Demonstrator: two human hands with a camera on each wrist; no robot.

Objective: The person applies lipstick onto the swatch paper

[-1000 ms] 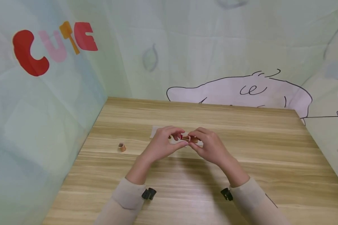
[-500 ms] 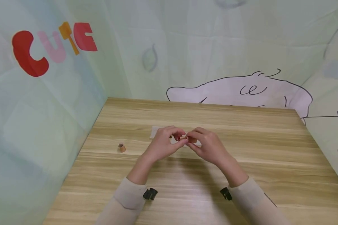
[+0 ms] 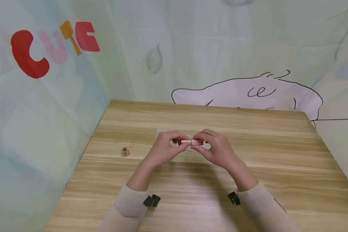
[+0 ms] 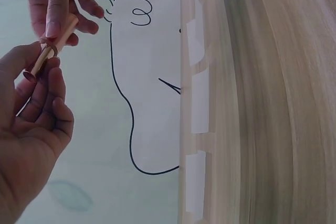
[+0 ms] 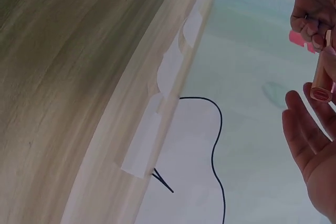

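Observation:
A rose-gold lipstick (image 3: 191, 141) lies level between both hands above the middle of the table. My left hand (image 3: 163, 146) pinches its slimmer gold inner tube between thumb and fingers. In the left wrist view, a dark red tip shows at the end of the lipstick (image 4: 38, 66). My right hand (image 3: 216, 148) grips the wider base with thumb and fingers; the base end of the lipstick (image 5: 321, 93) shows in the right wrist view. A small rose-gold lipstick cap (image 3: 125, 151) stands apart on the table, left of the hands.
A pale sheet (image 3: 160, 132) lies on the wooden table (image 3: 174, 193) beneath the hands, mostly hidden by them. White strips (image 4: 199, 100) are stuck along the table's far edge. Printed fabric walls (image 3: 139, 48) stand behind and left of the table.
The red lipstick tip seen a second ago is now hidden in the head view. Left fingers have shifted along the tube, and more gold shows between the hands. The cap stays put.

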